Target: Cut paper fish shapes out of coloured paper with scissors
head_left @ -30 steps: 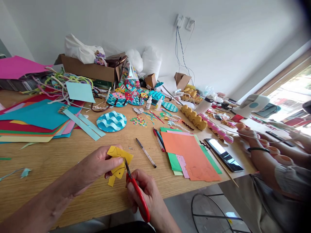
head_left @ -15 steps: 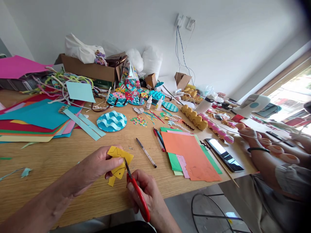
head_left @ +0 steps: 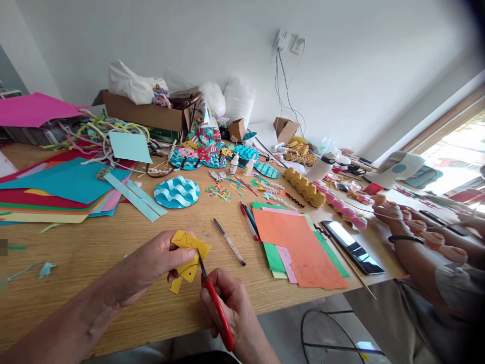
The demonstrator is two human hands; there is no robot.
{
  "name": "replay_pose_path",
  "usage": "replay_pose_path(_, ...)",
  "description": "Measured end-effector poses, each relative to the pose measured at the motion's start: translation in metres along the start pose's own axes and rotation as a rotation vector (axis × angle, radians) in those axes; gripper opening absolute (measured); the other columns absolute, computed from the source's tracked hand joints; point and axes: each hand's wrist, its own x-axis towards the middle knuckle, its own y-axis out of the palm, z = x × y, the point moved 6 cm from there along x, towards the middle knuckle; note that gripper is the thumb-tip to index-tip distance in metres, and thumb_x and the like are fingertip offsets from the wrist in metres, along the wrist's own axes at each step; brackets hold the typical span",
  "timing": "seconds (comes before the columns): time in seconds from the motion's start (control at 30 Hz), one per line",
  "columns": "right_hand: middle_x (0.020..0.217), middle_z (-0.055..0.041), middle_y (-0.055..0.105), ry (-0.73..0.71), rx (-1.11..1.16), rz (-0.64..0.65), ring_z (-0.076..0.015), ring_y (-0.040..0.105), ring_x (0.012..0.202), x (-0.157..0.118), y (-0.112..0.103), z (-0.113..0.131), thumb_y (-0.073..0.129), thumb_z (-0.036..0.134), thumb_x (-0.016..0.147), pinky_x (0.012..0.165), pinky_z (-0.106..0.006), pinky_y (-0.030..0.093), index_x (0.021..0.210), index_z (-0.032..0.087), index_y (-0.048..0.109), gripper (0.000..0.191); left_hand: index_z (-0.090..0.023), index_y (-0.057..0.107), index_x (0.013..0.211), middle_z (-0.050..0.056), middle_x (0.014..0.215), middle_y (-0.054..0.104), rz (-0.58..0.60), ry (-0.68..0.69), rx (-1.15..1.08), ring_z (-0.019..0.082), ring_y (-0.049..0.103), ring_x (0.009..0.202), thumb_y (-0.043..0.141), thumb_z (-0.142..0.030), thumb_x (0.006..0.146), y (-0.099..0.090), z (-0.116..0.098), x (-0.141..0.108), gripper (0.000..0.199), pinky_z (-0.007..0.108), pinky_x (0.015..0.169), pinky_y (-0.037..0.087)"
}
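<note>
Yellow paper (head_left: 189, 242) between both hands (head_left: 166, 255) (head_left: 233, 303), left pinching, red-handled scissors (head_left: 221, 314) in right

On the tabletop (head_left: 94, 242), a paper stack (head_left: 68, 182) lies at frame left; a cardboard box (head_left: 144, 108) stands behind, upper left. From centre rightward lie a pen (head_left: 229, 241), loose sheets (head_left: 295, 237) and a smartphone (head_left: 354, 247). Scissors (head_left: 221, 316) are at lower centre.
</note>
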Motion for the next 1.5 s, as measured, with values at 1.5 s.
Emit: replay_pose_path(1.5,0.048,0.009,0.035,-0.022,-0.019,0.053,-0.0053,0.028,0.042,-0.0043,-0.0057,0.0081,0.06,0.034,0.079,0.04,-0.018,0.019,0.064,0.019,0.043,0.027,-0.019,0.058,0.074,-0.006,0.059,0.054,0.072,-0.041,0.035,0.01,0.042,0.052,0.058,-0.034,0.076,-0.0012,0.0086,0.0028,0.015,0.02,0.046,0.03)
